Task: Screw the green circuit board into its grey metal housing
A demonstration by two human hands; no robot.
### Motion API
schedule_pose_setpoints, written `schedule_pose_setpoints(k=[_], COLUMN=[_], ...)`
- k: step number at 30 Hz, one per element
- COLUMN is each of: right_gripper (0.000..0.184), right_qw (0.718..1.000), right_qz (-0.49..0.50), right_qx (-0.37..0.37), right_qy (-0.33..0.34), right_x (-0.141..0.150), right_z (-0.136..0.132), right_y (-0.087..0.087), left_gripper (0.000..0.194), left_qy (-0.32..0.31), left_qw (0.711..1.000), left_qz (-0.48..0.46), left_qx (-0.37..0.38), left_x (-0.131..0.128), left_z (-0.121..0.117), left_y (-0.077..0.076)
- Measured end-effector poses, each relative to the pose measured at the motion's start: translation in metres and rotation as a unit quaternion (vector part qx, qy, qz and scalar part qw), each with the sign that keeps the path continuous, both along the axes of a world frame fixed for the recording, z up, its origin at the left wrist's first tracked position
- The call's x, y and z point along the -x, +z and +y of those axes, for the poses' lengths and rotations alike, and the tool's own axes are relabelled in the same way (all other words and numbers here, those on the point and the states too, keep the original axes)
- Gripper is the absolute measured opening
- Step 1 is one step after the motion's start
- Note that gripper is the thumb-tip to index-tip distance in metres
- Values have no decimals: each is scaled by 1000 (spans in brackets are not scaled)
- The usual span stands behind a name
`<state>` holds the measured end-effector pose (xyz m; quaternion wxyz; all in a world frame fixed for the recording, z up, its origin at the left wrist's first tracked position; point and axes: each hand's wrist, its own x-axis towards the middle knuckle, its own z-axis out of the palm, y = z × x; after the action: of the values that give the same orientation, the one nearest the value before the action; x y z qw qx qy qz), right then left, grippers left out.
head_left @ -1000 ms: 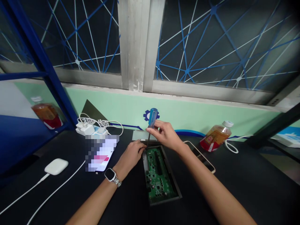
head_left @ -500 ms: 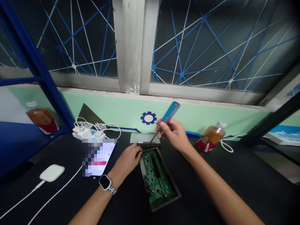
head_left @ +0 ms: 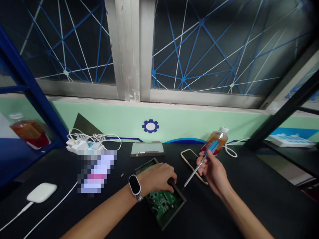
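A green circuit board (head_left: 163, 203) sits in a shallow dark metal case (head_left: 179, 202), which lies slanted on the table. My left hand (head_left: 159, 177) reaches across the board, its fingers curled over the case's right wall, hiding the middle of the board. In my right hand (head_left: 211, 171) is a screwdriver (head_left: 196, 171) with a blue handle, gripped in closed fingers. Its tip points down and left, just right of the case and seemingly apart from it. Two tiny metal bits, probably screws (head_left: 122, 174), lie left of the case.
Behind the case is a flat grey panel (head_left: 147, 149). A phone (head_left: 189, 157) lies under the right hand's reach, with a drink bottle (head_left: 216, 137) behind. On the left are a blurred-out lit phone (head_left: 99, 174), white chargers with cables (head_left: 82, 146) and a white earbud case (head_left: 42, 192).
My left hand has gone from the case's far left corner across to its right wall. My right hand has lowered the screwdriver and moved right, uncovering the grey panel. The view has shifted right.
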<state>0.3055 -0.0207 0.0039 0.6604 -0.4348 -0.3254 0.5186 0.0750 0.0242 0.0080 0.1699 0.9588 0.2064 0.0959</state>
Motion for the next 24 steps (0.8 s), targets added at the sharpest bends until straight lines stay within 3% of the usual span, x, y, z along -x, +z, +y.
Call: schedule_pose_setpoints(k=[6,11,17,20,22,24], right_gripper=[35,36,31,28,29,30], right_qw=[999,999,998,997,997,997], right_qz=[22,16,-34,-51,-49,-41], right_qx=[29,32,22,17,23,29], right_qy=[11,22,40,51,56,61], right_x=[-4,2,22,30,34,36], right_z=[-3,-6,-11,-12,-11,-10], right_y=[-9,-9,-12,-17,-20,-22], left_gripper=[10,7,6,18,30,28], left_qy=[70,232,414,431,415,381], left_qw=[996,971,910,902,909,923], left_qz=[13,27,20,-3,-32,-53], left_qx=[-53,-53,-10,-10,-6,22], left_x=[11,43,67,82,100,124], left_z=[3,-3,-16,-15,-10,-2], left_y=[-3,-12,-27,-22,-14,-8])
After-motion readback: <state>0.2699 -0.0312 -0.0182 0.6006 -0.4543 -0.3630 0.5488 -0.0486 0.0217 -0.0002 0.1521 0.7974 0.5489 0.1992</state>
